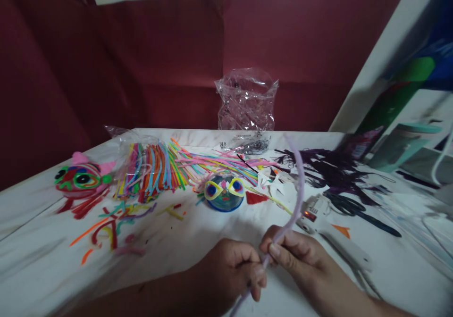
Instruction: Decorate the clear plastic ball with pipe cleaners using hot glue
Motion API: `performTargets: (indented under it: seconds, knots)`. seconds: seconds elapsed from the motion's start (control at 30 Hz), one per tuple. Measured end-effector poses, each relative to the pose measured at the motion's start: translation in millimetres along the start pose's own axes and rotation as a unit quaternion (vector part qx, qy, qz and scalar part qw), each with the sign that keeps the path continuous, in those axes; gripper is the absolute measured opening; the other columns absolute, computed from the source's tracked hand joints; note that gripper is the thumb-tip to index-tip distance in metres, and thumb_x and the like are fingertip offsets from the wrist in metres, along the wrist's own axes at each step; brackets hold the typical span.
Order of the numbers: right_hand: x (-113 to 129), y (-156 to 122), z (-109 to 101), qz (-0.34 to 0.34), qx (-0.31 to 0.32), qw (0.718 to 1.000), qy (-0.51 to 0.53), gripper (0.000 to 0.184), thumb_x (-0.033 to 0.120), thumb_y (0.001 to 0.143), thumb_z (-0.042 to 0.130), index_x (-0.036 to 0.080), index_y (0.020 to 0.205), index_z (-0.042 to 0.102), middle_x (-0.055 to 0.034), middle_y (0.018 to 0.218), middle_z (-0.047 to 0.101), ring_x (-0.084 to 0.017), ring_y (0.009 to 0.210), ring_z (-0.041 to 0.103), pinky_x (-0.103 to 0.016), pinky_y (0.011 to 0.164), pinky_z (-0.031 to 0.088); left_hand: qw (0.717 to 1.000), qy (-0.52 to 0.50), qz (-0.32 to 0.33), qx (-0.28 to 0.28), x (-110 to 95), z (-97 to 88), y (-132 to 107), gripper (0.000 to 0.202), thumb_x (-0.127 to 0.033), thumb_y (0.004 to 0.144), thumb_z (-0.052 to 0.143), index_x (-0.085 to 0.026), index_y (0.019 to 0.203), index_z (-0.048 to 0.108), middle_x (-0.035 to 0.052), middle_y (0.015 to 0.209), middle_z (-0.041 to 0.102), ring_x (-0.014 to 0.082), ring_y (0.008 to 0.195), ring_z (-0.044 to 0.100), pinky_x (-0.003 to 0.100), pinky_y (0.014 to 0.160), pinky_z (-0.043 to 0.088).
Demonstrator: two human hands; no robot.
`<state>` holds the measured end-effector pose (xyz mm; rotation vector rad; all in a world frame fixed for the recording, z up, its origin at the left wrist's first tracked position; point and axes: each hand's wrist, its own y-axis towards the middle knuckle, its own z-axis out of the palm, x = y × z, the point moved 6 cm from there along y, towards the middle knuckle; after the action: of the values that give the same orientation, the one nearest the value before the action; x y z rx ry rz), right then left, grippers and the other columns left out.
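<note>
A light purple pipe cleaner (300, 180) runs through both of my hands, its upper part curving up and its lower end slanting down toward the bottom edge. My left hand (231, 265) is closed around the lower stretch. Just beside it, my right hand (295, 255) pinches the same pipe cleaner between thumb and fingers. Beyond the hands on the table sits a round dark face-like craft (224, 199) with yellow-rimmed blue eyes. A red strip piece (256, 197) lies to its right.
Bundles of coloured pipe cleaners (155, 168) lie at the back left, near a colourful fish-like craft (83, 180). Cut scraps (109, 227) are scattered in front. At right are black scissors (368, 215), a white glue gun (348, 251) and dark purple strands (332, 166). A clear bag (247, 102) stands behind.
</note>
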<state>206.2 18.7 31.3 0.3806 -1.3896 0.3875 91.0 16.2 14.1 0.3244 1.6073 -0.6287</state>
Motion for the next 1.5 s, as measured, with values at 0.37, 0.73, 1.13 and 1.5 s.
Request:
performTargets:
  seconds: [0.37,0.73,1.13,1.5]
  knots:
    - [-4,19,-34,0.002,-0.125,0.992,0.009,0.04,0.049,0.076,0.069,0.017,0.058,0.057,0.0022,0.06,0.055,-0.011,0.061,0.046,-0.025,0.064,0.036,0.985,-0.137,0.003,-0.1,20,-14.3,17,0.042,-0.054,0.07,0.06,-0.012,0.068,0.062,0.0025,0.061,0.06,0.0084,0.049,0.04,0.025,0.052,0.028]
    - [-8,16,-22,0.013,-0.093,0.995,0.021,0.038,0.049,0.072,0.074,0.016,0.062,0.06,0.0048,0.054,0.053,-0.008,0.052,0.047,-0.022,0.055,0.036,1.0,-0.001,-0.012,0.001,15,1.1,10,0.021,-0.034,0.067,0.063,-0.013,0.069,0.061,0.0015,0.065,0.061,0.01,0.058,0.044,0.025,0.058,0.032]
    - [-4,7,-14,0.033,-0.005,0.999,0.002,0.028,0.046,0.083,0.064,0.019,0.076,0.062,0.0011,0.063,0.06,-0.017,0.063,0.062,-0.032,0.066,0.049,0.985,-0.162,-0.003,0.065,13,5.4,10,0.043,-0.053,0.071,0.064,-0.011,0.074,0.064,0.0028,0.052,0.062,0.0079,0.041,0.041,0.025,0.046,0.022]
    - [2,11,-4,0.028,0.054,0.998,-0.002,0.029,0.048,0.076,0.07,0.019,0.077,0.064,0.0012,0.065,0.058,-0.017,0.062,0.061,-0.032,0.061,0.048,0.978,-0.202,0.025,-0.042,21,-2.2,12,0.021,-0.027,0.061,0.07,-0.015,0.058,0.054,-0.0014,0.049,0.057,0.0094,0.049,0.05,0.024,0.055,0.032]
